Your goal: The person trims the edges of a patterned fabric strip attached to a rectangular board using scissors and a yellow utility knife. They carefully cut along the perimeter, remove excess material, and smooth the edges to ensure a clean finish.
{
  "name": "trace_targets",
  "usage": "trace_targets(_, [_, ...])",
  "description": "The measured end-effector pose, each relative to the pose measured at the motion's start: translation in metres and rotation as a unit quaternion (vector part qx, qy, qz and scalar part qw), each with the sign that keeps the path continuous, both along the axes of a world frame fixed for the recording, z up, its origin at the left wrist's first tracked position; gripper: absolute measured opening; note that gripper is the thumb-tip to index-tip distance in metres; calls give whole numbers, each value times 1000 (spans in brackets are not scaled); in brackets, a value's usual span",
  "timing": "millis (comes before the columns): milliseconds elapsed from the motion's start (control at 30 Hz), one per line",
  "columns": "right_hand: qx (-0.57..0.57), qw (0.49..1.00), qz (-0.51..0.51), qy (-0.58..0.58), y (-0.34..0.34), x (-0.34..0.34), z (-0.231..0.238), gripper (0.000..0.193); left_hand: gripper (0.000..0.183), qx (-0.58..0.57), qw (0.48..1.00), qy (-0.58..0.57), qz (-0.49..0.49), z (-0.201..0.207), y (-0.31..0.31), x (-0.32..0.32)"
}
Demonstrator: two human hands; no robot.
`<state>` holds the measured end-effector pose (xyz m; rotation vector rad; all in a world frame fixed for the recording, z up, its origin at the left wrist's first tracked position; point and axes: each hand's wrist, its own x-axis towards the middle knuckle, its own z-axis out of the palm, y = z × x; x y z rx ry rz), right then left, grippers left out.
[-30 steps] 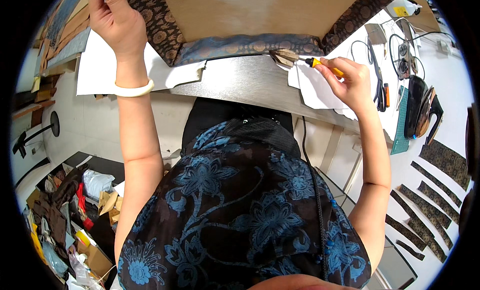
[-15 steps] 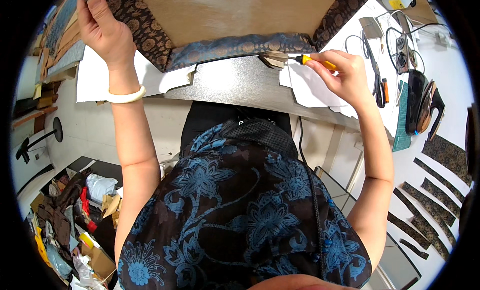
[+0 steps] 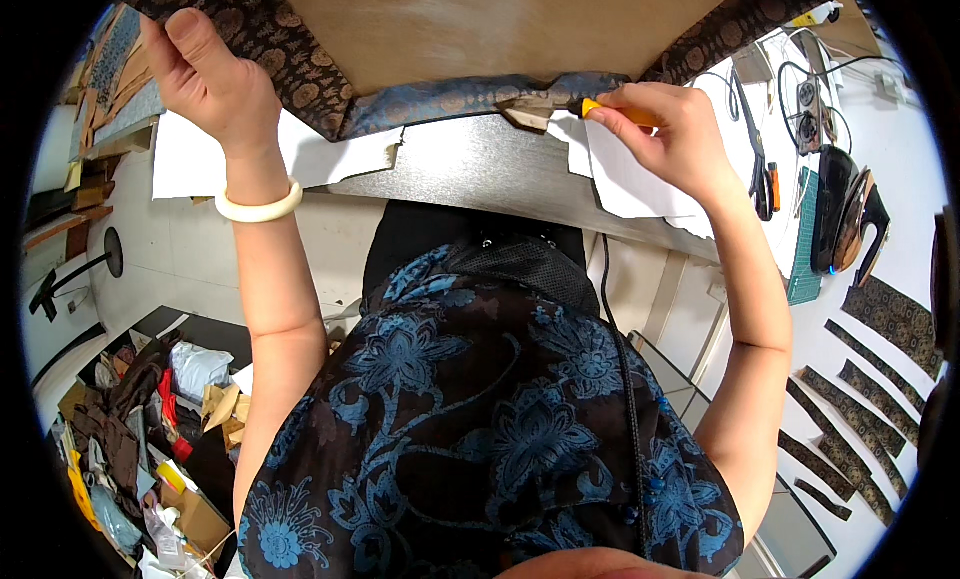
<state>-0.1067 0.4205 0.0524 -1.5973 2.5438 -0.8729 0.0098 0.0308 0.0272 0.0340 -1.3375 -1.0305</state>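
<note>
My right hand (image 3: 675,134) grips a yellow-handled brush (image 3: 530,115), its flat, brownish bristle end at the near edge of a blue patterned fabric strip (image 3: 430,101). That strip runs along the near side of a large tan board (image 3: 480,29). Dark fabric with tan floral motifs borders the board on the left (image 3: 280,49) and right (image 3: 715,34). My left hand (image 3: 215,79) is raised beside the left border, thumb and fingers curled together. What those fingers hold, if anything, cannot be made out.
White paper sheets (image 3: 630,174) lie on the grey table (image 3: 470,169). To the right are scissors (image 3: 755,159), a green cutting mat (image 3: 803,229), an iron (image 3: 850,214) and several cut fabric strips (image 3: 860,399). A heap of scraps and bags (image 3: 150,409) fills the lower left.
My right hand and the brush have shifted slightly up and left along the blue strip. The board's right border has swung outward to the right. My left hand stays curled, a little lower.
</note>
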Motion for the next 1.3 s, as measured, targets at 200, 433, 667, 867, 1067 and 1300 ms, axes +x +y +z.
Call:
trace_targets(200, [28, 999, 8, 23, -9, -1, -2, 24, 27, -8, 1000, 6, -29, 14, 24, 5])
trace_targets(433, [29, 999, 11, 14, -12, 5, 1, 25, 26, -11, 999, 24, -30, -3, 9, 12])
trace_targets(667, [46, 998, -11, 39, -17, 4, -1, 26, 25, 17, 999, 36, -3, -3, 20, 7])
trace_targets(867, [44, 998, -28, 34, -21, 12, 3, 26, 30, -33, 999, 9, -36, -1, 2, 17])
trace_targets(1067, [-4, 1000, -16, -18, -16, 29, -1, 22, 31, 15, 993, 47, -108, 12, 31, 5])
trace_targets(1300, [24, 1000, 2, 19, -33, 34, 0, 19, 30, -11, 994, 50, -92, 12, 29, 5])
